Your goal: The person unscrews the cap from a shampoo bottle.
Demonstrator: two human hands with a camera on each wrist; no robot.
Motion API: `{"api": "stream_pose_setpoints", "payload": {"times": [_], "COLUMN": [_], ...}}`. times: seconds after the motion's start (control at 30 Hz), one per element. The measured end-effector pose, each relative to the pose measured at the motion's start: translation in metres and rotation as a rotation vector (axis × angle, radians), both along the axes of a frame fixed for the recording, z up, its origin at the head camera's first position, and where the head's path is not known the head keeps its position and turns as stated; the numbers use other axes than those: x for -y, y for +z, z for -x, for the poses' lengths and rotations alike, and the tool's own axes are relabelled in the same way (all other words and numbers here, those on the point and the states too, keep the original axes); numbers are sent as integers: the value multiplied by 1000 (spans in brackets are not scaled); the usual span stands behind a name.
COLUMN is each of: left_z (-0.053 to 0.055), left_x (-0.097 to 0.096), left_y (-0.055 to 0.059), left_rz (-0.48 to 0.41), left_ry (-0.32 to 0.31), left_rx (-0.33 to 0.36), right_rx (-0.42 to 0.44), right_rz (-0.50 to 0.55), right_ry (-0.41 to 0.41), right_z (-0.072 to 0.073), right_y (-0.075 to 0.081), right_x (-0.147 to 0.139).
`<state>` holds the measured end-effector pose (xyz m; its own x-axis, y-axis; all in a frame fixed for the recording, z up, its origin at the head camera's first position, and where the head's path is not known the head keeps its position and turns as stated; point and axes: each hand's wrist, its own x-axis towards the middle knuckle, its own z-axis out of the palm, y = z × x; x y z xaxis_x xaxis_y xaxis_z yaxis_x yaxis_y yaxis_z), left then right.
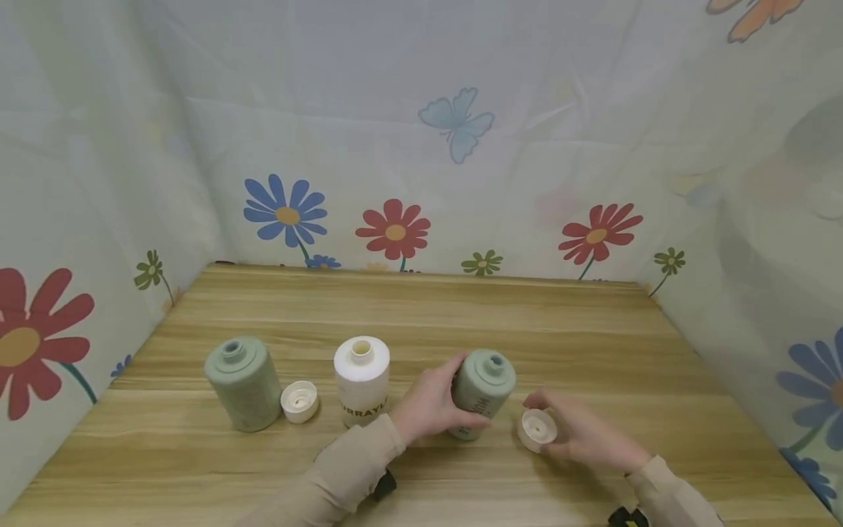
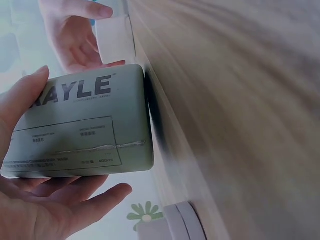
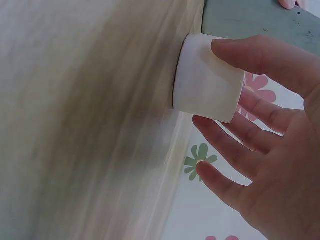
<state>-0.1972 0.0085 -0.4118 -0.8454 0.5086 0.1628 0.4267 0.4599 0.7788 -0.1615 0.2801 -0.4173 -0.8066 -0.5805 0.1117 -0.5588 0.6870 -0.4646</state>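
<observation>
My left hand [image 1: 431, 402] grips a sage-green body wash bottle [image 1: 484, 388] with an uncapped neck, thumb on one side and fingers on the other. The bottle leans slightly, its base close over the table; the left wrist view shows dark lettering on its label [image 2: 75, 120]. To its right, my right hand [image 1: 586, 432] holds a small white round cap [image 1: 536, 430] between thumb and fingers, hollow side up. In the right wrist view the thumb lies on the cap's side [image 3: 207, 80], and the cap's base is right at the tabletop.
Left of my left hand stands a white bottle [image 1: 362, 373] with dark lettering and an uncapped neck. Farther left are a second white cap [image 1: 299, 402] and another green bottle [image 1: 244, 384]. Flowered cloth [image 1: 500, 197] walls in the wooden table [image 1: 560, 315] at the back and sides.
</observation>
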Motion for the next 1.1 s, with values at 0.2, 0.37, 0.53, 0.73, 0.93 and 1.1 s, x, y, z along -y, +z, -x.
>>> {"api": "stream_pose_setpoints", "payload": {"times": [0.2, 0.37, 0.53, 0.73, 0.93, 1.1], "left_z": [0, 1, 1, 0, 0, -1], "left_x": [3, 3, 1, 2, 1, 1], "left_y": [2, 2, 0, 0, 2, 2], "left_rz": [-15, -34, -39, -27, 12, 24], "left_ry": [8, -4, -17, -17, -7, -8], "left_rx": [43, 67, 80, 80, 66, 83], "right_rx": [26, 47, 57, 38, 46, 30], "right_rz": [0, -21, -20, 15, 5, -2], "right_ry": [-8, -33, -52, -40, -3, 10], "right_z": [0, -2, -1, -4, -7, -9], "right_y": [1, 1, -1, 2, 7, 8], "right_x": [-1, -2, -7, -12, -14, -15]}}
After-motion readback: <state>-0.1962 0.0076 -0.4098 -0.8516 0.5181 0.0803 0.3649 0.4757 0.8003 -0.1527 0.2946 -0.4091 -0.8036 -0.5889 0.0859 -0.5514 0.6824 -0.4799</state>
